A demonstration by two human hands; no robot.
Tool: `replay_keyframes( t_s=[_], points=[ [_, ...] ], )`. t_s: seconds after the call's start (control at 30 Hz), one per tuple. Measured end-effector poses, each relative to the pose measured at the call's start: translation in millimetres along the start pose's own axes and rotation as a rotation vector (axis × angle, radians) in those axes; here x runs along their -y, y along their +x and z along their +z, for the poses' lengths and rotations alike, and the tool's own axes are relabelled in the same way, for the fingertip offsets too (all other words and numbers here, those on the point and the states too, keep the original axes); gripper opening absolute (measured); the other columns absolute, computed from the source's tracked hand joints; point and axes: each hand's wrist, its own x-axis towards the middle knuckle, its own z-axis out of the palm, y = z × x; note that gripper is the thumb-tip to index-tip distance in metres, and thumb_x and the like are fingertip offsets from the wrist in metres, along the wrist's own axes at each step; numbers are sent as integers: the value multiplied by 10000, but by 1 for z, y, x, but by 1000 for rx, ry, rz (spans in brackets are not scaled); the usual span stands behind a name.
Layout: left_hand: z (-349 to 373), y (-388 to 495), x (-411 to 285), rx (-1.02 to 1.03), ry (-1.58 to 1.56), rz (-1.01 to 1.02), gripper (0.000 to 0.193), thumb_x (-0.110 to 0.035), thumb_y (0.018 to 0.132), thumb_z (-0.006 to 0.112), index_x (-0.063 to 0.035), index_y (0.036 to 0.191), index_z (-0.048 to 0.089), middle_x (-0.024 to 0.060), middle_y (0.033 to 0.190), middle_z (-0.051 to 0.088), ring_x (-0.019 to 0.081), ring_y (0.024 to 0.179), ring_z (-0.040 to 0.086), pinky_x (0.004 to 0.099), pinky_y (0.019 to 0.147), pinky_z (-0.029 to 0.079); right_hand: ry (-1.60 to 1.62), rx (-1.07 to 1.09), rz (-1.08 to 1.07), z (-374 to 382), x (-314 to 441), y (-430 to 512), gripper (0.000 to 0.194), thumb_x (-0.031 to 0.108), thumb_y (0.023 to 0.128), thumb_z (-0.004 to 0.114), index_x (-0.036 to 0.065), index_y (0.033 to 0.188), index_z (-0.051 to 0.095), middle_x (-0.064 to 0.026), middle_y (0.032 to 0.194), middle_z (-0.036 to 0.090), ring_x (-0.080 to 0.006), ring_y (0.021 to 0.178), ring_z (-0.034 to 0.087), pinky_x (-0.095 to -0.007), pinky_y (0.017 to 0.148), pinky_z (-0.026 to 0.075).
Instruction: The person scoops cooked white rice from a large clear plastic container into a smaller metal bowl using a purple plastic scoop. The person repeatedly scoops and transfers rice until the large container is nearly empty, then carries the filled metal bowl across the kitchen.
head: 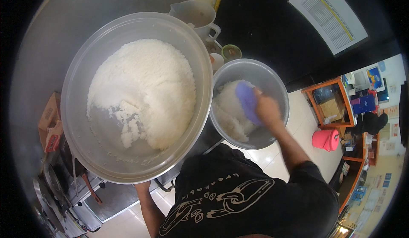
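A large, pale round basin [78, 123] holds a mound of white cooked rice [150, 87], with a bare patch of its bottom showing at lower left. My left hand [142, 186] is at the basin's near rim, its fingers hidden beneath. On the right stands a grey metal pot [266, 75], which also contains rice [228, 107]. Inside that pot, my right hand [267, 109] grips a purple scoop-like tool [247, 102] against the rice. Motion blurs both hand and tool, so the tool's exact shape is unclear.
A plastic measuring jug [195, 16] and a small green-rimmed tub [231, 52] stand behind the basin and pot. At left are a cardboard box [50, 123] and pans [52, 183]. A pink lidded bucket [325, 140] sits on the floor near orange-edged shelving [348, 103].
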Motion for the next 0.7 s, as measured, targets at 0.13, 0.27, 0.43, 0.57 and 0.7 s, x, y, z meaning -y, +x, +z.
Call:
replay_keyframes(
  t_s=[0.13,0.27,0.43,0.57,0.7],
  points=[
    [7,7,-3,-57,-113,32,401,-254,917,632,-11,1236,618,192,1250,632,343,1163,575,432,1024,419,151,3,-184,59,27,1,410,29,872,500,114,1272,479,-275,997,659,-436,836,684,-526,746,547],
    [13,17,2,-101,-161,148,404,-221,910,646,-6,1250,607,191,1256,627,331,1156,573,425,1017,428,235,-43,-209,14,-15,15,400,14,862,493,109,1251,497,-298,925,660,-438,842,684,-537,753,545],
    [23,7,14,-96,-201,36,404,-227,910,643,-4,1245,604,192,1255,626,329,1147,577,425,1004,435,115,-87,-71,-11,-30,19,386,9,861,487,90,1238,509,-283,920,672,-446,859,677,-537,774,541],
    [37,3,44,-58,-103,38,358,-201,895,644,9,1186,631,209,1194,650,348,1095,600,427,966,455,64,-49,-97,23,-6,36,367,16,860,486,53,1222,534,-272,956,678,-448,866,671,-526,783,542],
    [38,15,49,-51,3,162,307,-172,887,632,19,1125,654,219,1130,671,360,1051,616,433,928,472,105,-32,-220,-1,-24,63,398,12,840,496,33,1233,553,-287,963,671,-434,889,671,-514,791,540]
  ],
)
